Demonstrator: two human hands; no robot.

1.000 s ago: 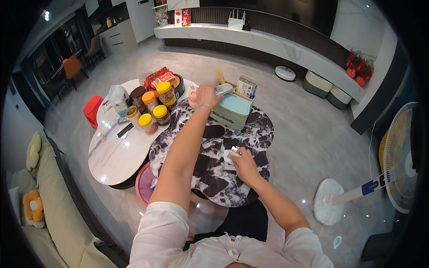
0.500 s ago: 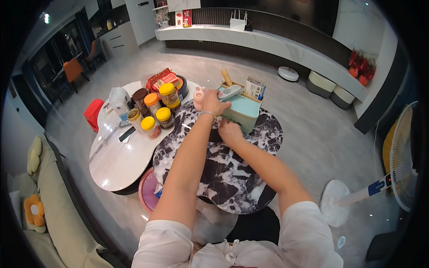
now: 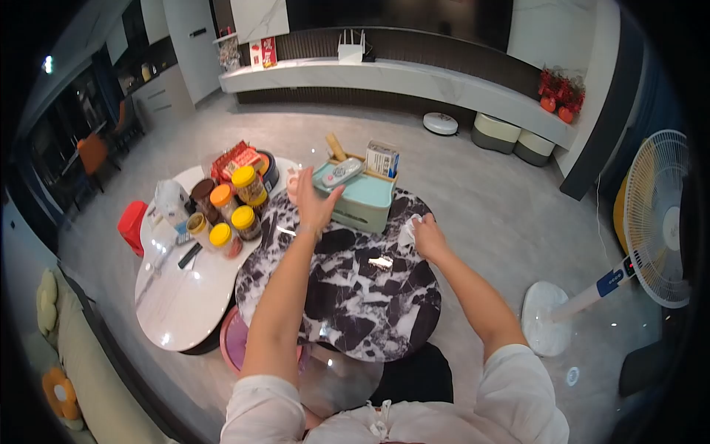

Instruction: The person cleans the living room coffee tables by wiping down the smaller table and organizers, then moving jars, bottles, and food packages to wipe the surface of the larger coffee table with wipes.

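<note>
A crumpled white tissue [image 3: 406, 231] is pinched in my right hand [image 3: 428, 237] near the right edge of the black-and-white marbled table [image 3: 362, 296]. My left hand [image 3: 316, 209] is raised with fingers apart and holds nothing, in front of the mint-green tissue box [image 3: 362, 216]. On the box's light-blue lid [image 3: 367, 191] lies a grey remote control [image 3: 344, 172]. A pink figure-like item [image 3: 293, 186] is partly hidden behind my left hand. In the box's rear compartments stand a tan roll-like thing [image 3: 336, 146] and a small white-and-blue carton [image 3: 382, 159].
To the left, a white table [image 3: 177, 311] carries several yellow-lidded jars [image 3: 245, 220], a plastic bag [image 3: 171, 200] and red packets [image 3: 237, 159]. A pink basin [image 3: 235, 342] sits below. A standing fan [image 3: 662, 222] is at right, a sofa [image 3: 96, 370] at left.
My right hand has moved from the box's front to the right across the table, showing the tissue. My left hand has drawn back from the remote. The view has shifted.
</note>
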